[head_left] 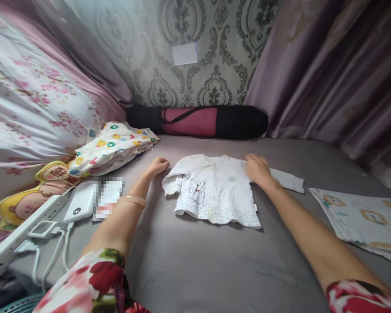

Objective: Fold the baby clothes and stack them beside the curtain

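A small white long-sleeved baby shirt (211, 187) lies spread on the grey bed sheet, its neck toward the wall. It has a bear drawing at the lower left and a small green motif on the chest. Its left-side sleeve is bent down and back along the body; the other stretches out to the right. My left hand (159, 166) is closed just left of the shirt's shoulder, with a small gap and nothing visible in it. My right hand (258, 168) is on the right shoulder, its fingers closed at the fabric and partly hidden.
Patterned folded cloth (368, 219) lies at the right. To the left are a printed cloth pile (114, 145), a yellow cartoon cushion (29, 198), a white power bank (80, 202) and a power strip (22, 234) with cables. A black and pink long bag (195, 121) borders the wall.
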